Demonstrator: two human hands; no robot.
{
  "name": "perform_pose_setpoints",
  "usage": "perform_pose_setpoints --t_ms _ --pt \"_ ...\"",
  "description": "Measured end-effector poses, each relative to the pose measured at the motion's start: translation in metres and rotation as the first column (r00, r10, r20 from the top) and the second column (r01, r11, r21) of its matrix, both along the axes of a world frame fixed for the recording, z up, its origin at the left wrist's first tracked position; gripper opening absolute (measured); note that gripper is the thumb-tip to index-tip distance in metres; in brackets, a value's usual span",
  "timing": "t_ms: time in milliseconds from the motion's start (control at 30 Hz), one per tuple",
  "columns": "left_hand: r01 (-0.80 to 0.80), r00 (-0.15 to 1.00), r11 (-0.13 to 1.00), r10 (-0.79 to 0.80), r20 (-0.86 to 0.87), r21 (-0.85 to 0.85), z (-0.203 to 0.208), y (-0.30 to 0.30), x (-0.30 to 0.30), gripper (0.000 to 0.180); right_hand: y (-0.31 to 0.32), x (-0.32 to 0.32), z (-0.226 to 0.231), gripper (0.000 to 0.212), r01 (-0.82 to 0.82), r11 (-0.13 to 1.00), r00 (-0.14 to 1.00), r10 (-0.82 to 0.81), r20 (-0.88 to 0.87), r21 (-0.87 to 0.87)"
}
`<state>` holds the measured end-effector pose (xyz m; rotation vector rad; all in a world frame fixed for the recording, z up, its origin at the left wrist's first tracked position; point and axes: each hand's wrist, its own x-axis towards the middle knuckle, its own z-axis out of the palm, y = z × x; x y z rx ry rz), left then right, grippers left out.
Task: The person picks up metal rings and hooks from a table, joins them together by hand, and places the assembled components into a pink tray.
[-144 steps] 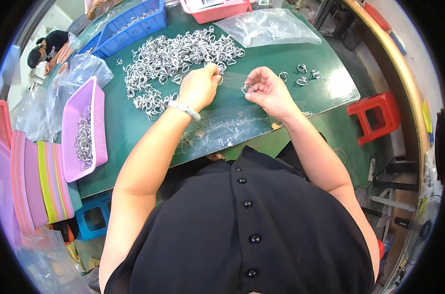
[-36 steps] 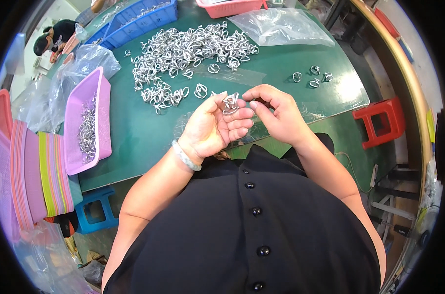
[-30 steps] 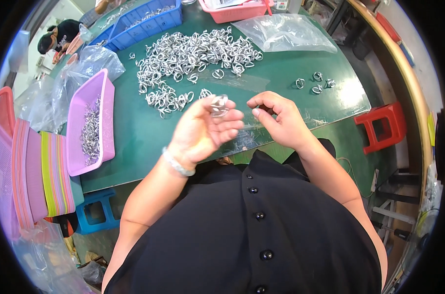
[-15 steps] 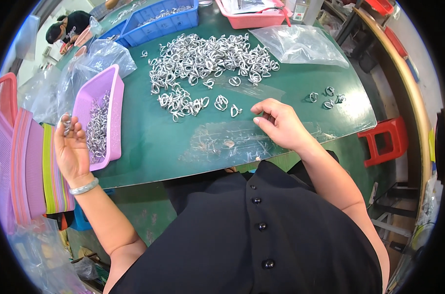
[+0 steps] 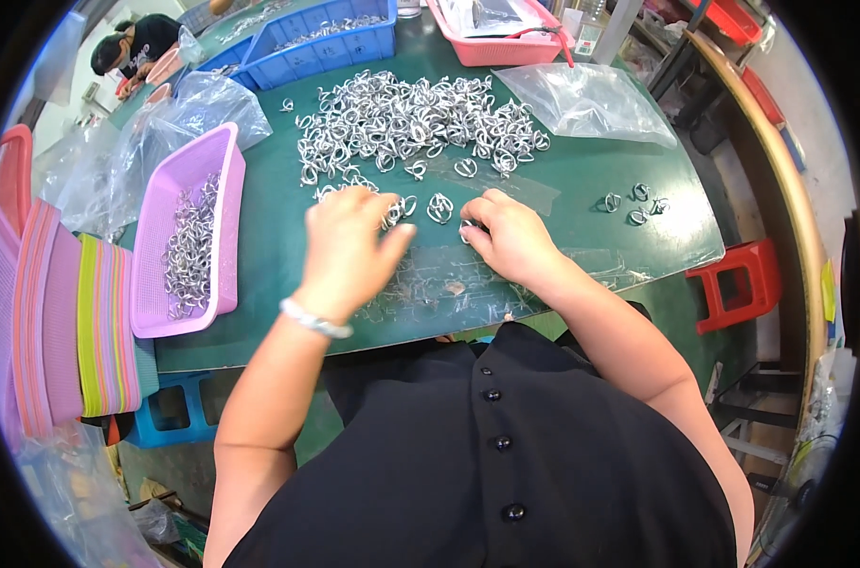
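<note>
A heap of silver metal rings (image 5: 411, 118) lies on the green table (image 5: 278, 312). My left hand (image 5: 345, 246) is over the near edge of the heap, palm down, its thumb spread away from the fingers; the fingertips partly cover a few rings there. My right hand (image 5: 515, 241) rests just to the right, thumb and forefinger closed on a single ring (image 5: 465, 231), mostly hidden by the fingers. One loose ring (image 5: 439, 208) lies between the two hands. To the left stands a lilac basket (image 5: 223, 218) with many rings inside.
Several rings (image 5: 639, 217) lie apart at the right. Clear plastic bags (image 5: 591, 104) lie at the back right and back left. Beyond are a blue divided bin (image 5: 321, 52) and a pink basket (image 5: 496, 52). Stacked baskets (image 5: 56, 322) stand at far left; another person (image 5: 146, 47) sits beyond.
My left hand has moved from beside the lilac basket, where it held something silver, rightward to the heap. My right hand has come slightly left and closed on a ring.
</note>
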<state>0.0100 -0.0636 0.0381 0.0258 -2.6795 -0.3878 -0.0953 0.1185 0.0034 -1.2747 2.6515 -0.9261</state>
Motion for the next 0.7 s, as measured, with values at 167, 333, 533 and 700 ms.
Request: perform_pose_setpoints --t_ms 167,333,533,700 --pt "-0.021 1.000 0.995 0.024 0.020 -0.100 -0.023 0.025 -0.035 0.033 0.005 -0.002 -0.005 0.011 -0.035 0.998 0.999 0.035 0.013 -0.052" --pt "0.116 0.990 0.991 -0.110 -0.086 0.066 -0.042 0.024 -0.039 0.023 0.006 -0.004 0.000 0.012 0.030 0.985 0.975 0.008 0.221 -0.169" --pt "0.243 0.970 0.964 -0.239 -0.052 0.111 -0.038 0.024 -0.032 0.027 0.000 -0.003 0.002 0.029 -0.179 0.967 0.978 0.195 0.074 -0.179" --pt "0.184 0.973 0.956 -0.210 0.096 0.229 -0.031 0.018 -0.024 0.027 0.005 -0.011 -0.002 0.022 -0.109 0.992 0.993 0.112 0.046 -0.064"
